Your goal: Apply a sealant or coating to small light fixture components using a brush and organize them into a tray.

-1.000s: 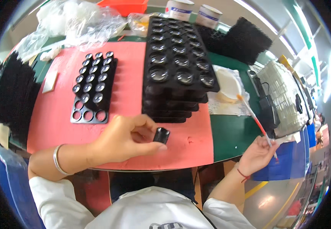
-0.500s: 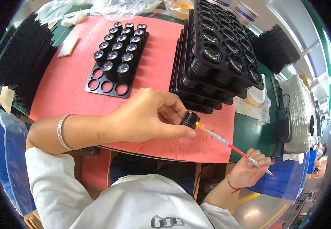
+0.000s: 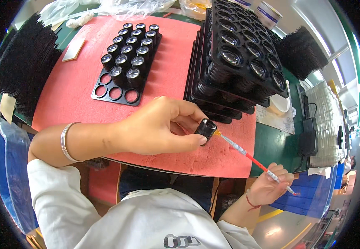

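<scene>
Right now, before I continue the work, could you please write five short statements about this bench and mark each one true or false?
1. The left hand holds a black tube. True.
2. The right hand holds tweezers. False: it holds a brush with a partly red handle.
3. The tip of the brush is at the tube. True.
4. The small tray has every hole filled. False: at its end nearest the person, four holes are unfilled.
5. The tall stack of trays stands to the right of the small tray. True.
</scene>
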`<state>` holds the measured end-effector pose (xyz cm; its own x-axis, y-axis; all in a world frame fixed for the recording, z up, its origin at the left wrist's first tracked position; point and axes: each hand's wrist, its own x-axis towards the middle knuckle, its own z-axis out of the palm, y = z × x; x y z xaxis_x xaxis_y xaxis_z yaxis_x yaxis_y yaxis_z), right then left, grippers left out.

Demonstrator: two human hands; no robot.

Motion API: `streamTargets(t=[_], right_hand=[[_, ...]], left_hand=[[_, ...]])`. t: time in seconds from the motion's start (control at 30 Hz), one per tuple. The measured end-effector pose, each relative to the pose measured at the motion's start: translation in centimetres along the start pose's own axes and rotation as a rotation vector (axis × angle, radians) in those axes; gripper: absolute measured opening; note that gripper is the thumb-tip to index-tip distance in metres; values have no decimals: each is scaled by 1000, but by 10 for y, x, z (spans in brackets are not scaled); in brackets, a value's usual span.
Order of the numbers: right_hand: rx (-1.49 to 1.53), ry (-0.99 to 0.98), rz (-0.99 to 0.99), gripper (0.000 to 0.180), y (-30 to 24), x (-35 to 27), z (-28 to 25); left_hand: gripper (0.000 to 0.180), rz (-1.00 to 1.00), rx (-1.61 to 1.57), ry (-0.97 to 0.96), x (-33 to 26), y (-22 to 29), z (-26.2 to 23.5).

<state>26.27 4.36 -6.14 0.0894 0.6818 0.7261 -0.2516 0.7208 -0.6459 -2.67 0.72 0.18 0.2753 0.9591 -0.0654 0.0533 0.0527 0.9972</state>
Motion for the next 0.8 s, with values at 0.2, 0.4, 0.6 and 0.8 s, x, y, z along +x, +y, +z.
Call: streamTargets(t=[0.2, 0.4, 0.6, 0.8], right_hand=[[108, 116, 18, 27, -1, 1, 4], [162, 76, 26, 27, -2, -2, -1], [155, -37, 38, 25, -2, -1, 0], [50, 9, 1, 25, -1, -1, 2]], left_hand=[[30, -7, -15, -26, -2, 2, 2], [32, -8, 11, 32, -1, 5, 6], [35, -22, 93, 80, 1, 2, 6], [33, -25, 80, 81, 0, 1, 6]])
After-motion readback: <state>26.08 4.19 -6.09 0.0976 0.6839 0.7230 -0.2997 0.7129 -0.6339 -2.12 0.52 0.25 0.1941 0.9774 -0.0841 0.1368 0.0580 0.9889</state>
